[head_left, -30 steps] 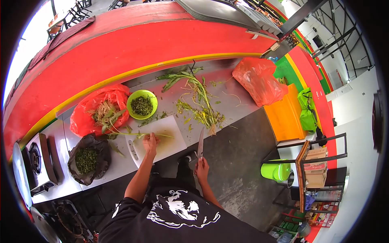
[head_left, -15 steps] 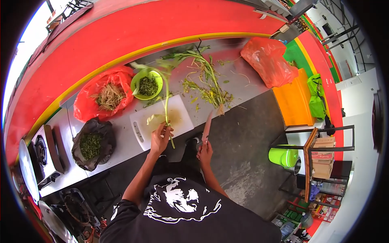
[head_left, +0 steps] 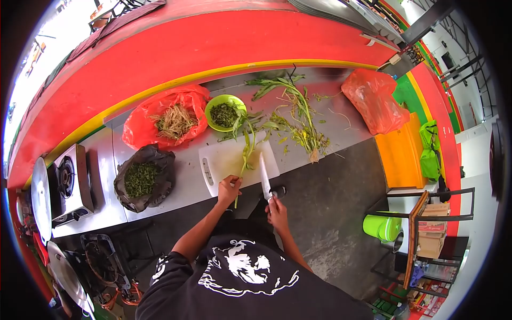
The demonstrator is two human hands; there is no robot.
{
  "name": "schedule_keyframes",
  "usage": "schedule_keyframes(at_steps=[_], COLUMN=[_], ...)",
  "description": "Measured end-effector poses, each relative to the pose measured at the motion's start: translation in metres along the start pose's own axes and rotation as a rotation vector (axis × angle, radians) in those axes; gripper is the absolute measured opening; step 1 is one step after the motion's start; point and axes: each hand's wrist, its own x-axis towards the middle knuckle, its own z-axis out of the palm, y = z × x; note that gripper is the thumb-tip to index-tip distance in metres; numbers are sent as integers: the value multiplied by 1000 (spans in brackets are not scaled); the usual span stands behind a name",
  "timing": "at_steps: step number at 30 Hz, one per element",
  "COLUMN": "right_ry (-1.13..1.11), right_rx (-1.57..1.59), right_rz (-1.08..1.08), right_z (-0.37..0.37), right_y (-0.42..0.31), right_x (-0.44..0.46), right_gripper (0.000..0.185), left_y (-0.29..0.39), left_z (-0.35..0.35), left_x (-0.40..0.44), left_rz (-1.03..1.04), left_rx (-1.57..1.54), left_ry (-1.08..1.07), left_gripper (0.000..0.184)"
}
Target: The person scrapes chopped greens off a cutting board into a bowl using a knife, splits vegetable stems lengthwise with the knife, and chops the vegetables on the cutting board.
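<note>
Grip: left hand (head_left: 229, 188) closed around 1 leafy stalk (head_left: 246, 154), held over 1 white cutting board (head_left: 226, 160); right hand (head_left: 277, 212) closed around 1 knife (head_left: 264, 176).
Stove (head_left: 82, 181): 1, far left.
Black bag (head_left: 162, 165): 1, holding green leaves.
Left red bag (head_left: 140, 130): 1, holding pale stalks.
Green bowl (head_left: 221, 129): 1, holding leaves.
Loose stalks (head_left: 306, 128): 1 heap, right of the bowl.
Right red bag (head_left: 368, 98): 1.
Changed since 0.5 s ago: stalk's leafy end, then across the bowl, now beside it; knife tip, then right of the board, now over it.
Obscured: knife handle mostly covered; heap too tangled to count; blade-to-board contact cannot be told.
</note>
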Motion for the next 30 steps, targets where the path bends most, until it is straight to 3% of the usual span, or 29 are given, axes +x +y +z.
schedule_keyframes(at_steps=[3, 5, 6, 10, 12, 13, 15, 19, 21, 30], right_ry=[-79, -78, -83, -67, -60, -56, -60, -50, -62, -179], right_rx=[-12, -19, 21, 107, 164, 221, 241, 258, 244, 271], right_rz=[0, 11, 32, 27, 34, 43, 32, 15, 51, 274], right_z=[15, 23, 25, 30, 31, 31, 30, 29, 28, 27], right_y=[-13, -23, -29, -37, -38, -39, -36, -28, -28, -22], right_x=[-8, -10, -10, -11, -12, -13, -11, -6, -7, -11], right_gripper=[38, 37, 37, 37, 38, 38, 39, 36, 34, 27], left_y=[-1, -4, 7, 42, 54, 59, 66, 16, -2, -27], left_z=[2, 7, 5, -1, 1, 1, 1, 9, 9, 4], left_x=[4, 11, 11, 8, 10, 14, 22, 42, 39, 32], left_rz=[25, 19, -54, -1, 235, 234, 412, 243, 18, 142], left_rx=[-4, -242, -269, -282, -264, -267, -57, 38, -106, -173], left_ry=[24, 1, -21, 8, 112, 112, 171, 137, 14, -21], left_gripper=[24, 28, 27, 27, 27, 27, 25, 26, 27, 21])
